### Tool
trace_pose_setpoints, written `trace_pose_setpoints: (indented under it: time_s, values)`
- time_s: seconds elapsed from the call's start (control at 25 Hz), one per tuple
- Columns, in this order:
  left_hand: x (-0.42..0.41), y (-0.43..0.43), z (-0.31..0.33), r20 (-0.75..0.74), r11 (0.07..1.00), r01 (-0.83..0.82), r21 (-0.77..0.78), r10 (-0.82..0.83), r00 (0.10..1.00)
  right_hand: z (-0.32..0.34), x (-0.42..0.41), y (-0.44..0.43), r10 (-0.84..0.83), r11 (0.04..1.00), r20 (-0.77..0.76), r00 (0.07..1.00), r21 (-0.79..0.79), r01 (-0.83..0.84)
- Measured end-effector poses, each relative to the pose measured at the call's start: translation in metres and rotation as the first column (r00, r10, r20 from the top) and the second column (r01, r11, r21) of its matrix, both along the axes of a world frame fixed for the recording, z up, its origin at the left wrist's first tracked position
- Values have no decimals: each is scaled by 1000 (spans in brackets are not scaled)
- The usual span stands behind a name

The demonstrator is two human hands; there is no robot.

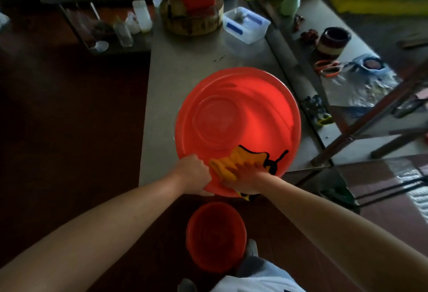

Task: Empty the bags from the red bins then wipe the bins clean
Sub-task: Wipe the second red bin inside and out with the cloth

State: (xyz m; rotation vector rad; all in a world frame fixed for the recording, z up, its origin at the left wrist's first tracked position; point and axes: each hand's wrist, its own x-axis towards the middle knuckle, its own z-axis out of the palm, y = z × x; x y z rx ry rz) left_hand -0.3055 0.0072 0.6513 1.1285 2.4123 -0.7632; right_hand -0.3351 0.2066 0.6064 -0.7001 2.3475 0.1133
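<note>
Large red bin (238,115) sits on the grey table (176,64), its near edge overhanging the table's end toward the person. Nothing lies inside it but the cloth; no bags are in view. Smaller red bin (215,233) stands on the floor below, just by the person's feet.

Risks, as I judge them:
- The bin overhangs. A hard downward wipe at the near wall could tip it off the table's end, likely onto the smaller bin beneath. Only the left hand's hold counters that.
- The plastic looks slick and glossy. If the cloth skids, the right hand may slide over the rim.
- A tail of the yellow cloth (234,162) hangs outside under the rim, so part of it does no wiping and might snag.
- A sideways shove could push the bin toward the clutter on the adjoining shelf.

Hands:
- Left hand (193,173): fingers curled over the near-left rim of the large bin, thumb underneath as far as I can see, clasping it. Forearm is stretched straight forward.
- Right hand (249,181): laid palm-down on the black-edged cloth against the near inner wall. Fingers look spread and fairly flat, pressing rather than pinching, though the dim light blurs the fingertips. Forearm angles in from the right.
</note>
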Motion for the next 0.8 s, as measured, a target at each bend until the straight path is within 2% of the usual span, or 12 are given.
trace_pose_setpoints:
  time_s: [0.16, 0.36, 0.48, 0.6, 0.68, 0.8]
  values:
    - [3, -5, 5, -41, 1000, 23, -11, -23, 999, 4, 29, 22, -7, 999, -7, 1000, 41, 7]
    - [-1, -31, 23, -107, 997, 37, -72, -45, 993, 10, 35, 46, 175, 980, -290, 941, 144, -138]
    - [-8, -53, 29, -136, 991, -53, -125, 36, 990, 14, 31, 41, 279, 957, -364, 889, 176, -229]
    - [2, -58, 15, -144, 963, -203, -174, 179, 973, 12, 30, 27, 297, 952, -375, 878, 189, -241]
    - [18, -44, -5, -120, 963, -263, -52, 255, 959, 10, 31, 22, 280, 959, -378, 883, 160, -235]
    - [36, -13, -29, -75, 922, -313, 228, 337, 938, 7, 33, 18, 206, 978, -372, 905, 103, -180]
